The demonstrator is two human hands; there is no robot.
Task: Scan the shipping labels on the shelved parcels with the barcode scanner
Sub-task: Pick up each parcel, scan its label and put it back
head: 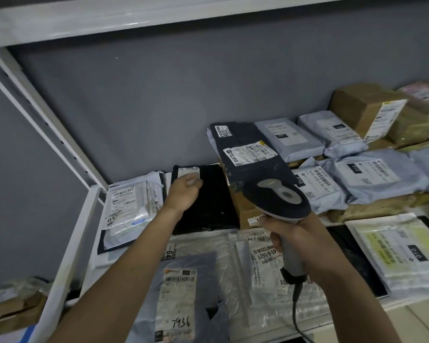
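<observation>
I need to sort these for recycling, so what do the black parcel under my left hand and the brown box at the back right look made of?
Black parcel: likely thin plastic film, glossy, with wrinkles catching light. Brown box: probably cardboard, matte, with sharp folded edges.

Both forearms are bare right up to the picture's lower edge. The left hand (pixel 183 191) and right hand (pixel 295 231) wear no gloves, rings or watch.

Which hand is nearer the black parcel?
Left. The left hand rests on the black parcel at its label; the right hand holds the scanner off to its right.
</observation>
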